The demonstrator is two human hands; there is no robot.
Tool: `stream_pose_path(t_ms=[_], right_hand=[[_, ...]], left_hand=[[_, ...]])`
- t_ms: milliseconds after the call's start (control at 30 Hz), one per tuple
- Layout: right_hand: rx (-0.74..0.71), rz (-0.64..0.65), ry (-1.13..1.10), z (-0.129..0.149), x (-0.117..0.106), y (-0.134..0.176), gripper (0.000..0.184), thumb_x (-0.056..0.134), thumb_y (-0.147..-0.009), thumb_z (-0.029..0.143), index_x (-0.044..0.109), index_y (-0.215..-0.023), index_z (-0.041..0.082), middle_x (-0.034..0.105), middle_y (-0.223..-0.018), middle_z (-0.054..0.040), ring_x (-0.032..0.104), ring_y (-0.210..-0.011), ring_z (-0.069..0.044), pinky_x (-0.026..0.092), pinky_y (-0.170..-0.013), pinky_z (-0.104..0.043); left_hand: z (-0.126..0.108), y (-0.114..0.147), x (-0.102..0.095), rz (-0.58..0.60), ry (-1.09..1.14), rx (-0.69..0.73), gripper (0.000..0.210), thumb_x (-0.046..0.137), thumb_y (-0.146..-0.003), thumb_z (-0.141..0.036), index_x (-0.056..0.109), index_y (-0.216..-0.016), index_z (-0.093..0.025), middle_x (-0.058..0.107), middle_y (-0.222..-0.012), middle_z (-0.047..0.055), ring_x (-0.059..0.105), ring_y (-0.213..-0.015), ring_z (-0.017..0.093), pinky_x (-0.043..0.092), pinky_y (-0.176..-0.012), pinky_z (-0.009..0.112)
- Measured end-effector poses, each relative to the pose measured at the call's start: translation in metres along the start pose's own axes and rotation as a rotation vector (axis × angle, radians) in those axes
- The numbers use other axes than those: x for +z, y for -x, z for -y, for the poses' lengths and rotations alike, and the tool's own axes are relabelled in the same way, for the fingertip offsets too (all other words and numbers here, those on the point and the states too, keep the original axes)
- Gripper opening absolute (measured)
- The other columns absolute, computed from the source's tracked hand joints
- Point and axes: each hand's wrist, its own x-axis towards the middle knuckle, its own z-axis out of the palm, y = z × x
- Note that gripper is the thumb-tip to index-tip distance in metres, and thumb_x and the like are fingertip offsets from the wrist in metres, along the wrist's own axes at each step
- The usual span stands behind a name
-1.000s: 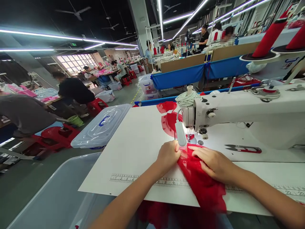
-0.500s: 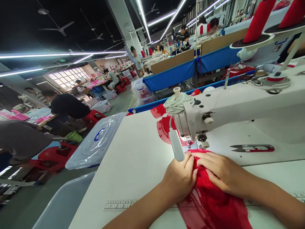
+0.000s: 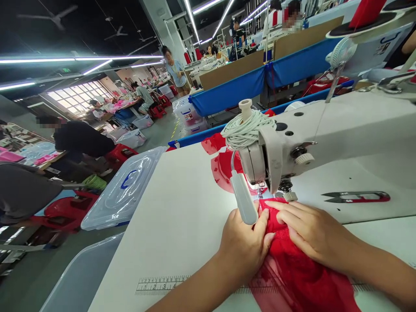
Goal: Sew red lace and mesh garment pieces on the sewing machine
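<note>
Red fabric [image 3: 286, 247], with a sheer glossy red layer along its left side, runs from the table's near edge up to the needle area of a white sewing machine [image 3: 325, 134]. My left hand [image 3: 243, 242] is closed on the fabric's left edge, thumb and forefinger pressed together just below the presser foot [image 3: 260, 193]. On the fabric's right side, my right hand [image 3: 312, 229] grips it with bent fingers, the forefinger reaching toward the foot. A pale lamp stick [image 3: 244, 197] hangs in front of my left fingertips and partly hides them.
Thread snips [image 3: 357, 197] lie on the machine bed at right. Red cut pieces [image 3: 224, 169] rest behind the needle. Coiled pale cord [image 3: 247, 130] sits on the machine head. A ruler [image 3: 162, 284] marks the table front. Clear plastic boxes [image 3: 126, 186] stand left; people work beyond.
The view has shifted, with the machine appearing larger and further right. My hands stay on the red fabric, slightly further apart at the fingertips. A standing person in the background shows more fully.
</note>
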Motion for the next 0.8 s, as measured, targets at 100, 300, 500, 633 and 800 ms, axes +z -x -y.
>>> stream_pose_path(t_ms=[100, 300, 500, 633, 800], right_hand=[[0.0, -0.006, 0.006, -0.0012, -0.0009, -0.0004, 0.027, 0.043, -0.075, 0.006, 0.06, -0.086, 0.023, 0.072, -0.12, -0.0085, 0.069, -0.094, -0.024, 0.058, -0.082, -0.041], [-0.014, -0.011, 0.036, -0.0017, -0.0029, -0.0016, 0.025, 0.043, -0.076, 0.005, 0.057, -0.085, 0.024, 0.073, -0.116, -0.0074, 0.068, -0.089, -0.023, 0.057, -0.078, -0.038], [0.015, 0.005, 0.024, -0.0026, -0.0008, -0.001, 0.022, 0.043, -0.078, 0.007, 0.056, -0.082, 0.024, 0.072, -0.099, -0.0072, 0.065, -0.085, -0.023, 0.054, -0.073, -0.037], [0.033, 0.044, 0.013, -0.0029, -0.0004, 0.0002, 0.02, 0.041, -0.079, 0.005, 0.052, -0.082, 0.022, 0.07, -0.1, -0.0082, 0.061, -0.084, -0.023, 0.053, -0.072, -0.037], [-0.002, 0.062, 0.051, -0.0024, -0.0063, -0.0038, 0.018, 0.042, -0.079, 0.004, 0.048, -0.08, 0.022, 0.068, -0.096, -0.0086, 0.06, -0.079, -0.022, 0.055, -0.068, -0.035]], left_hand=[[0.001, -0.0002, 0.0002, -0.005, -0.006, -0.004, 0.045, 0.041, -0.102, -0.039, 0.065, -0.128, -0.01, 0.07, -0.108, 0.02, 0.065, -0.095, 0.033, 0.06, -0.073, 0.046], [0.0008, -0.0026, -0.0013, -0.025, -0.004, 0.007, 0.047, 0.042, -0.103, -0.044, 0.066, -0.127, -0.012, 0.067, -0.12, 0.02, 0.064, -0.097, 0.031, 0.06, -0.078, 0.046], [0.0014, -0.001, 0.0013, -0.004, -0.025, -0.005, 0.056, 0.042, -0.101, -0.055, 0.065, -0.13, -0.013, 0.07, -0.102, 0.02, 0.064, -0.094, 0.032, 0.059, -0.076, 0.047], [0.001, -0.0004, 0.0032, -0.018, -0.042, -0.009, 0.056, 0.04, -0.102, -0.055, 0.065, -0.131, -0.014, 0.069, -0.097, 0.018, 0.064, -0.094, 0.031, 0.059, -0.074, 0.045], [0.0005, -0.0015, 0.0055, -0.044, -0.048, -0.007, 0.059, 0.034, -0.103, -0.056, 0.066, -0.129, -0.013, 0.07, -0.095, 0.018, 0.065, -0.091, 0.032, 0.059, -0.069, 0.043]])
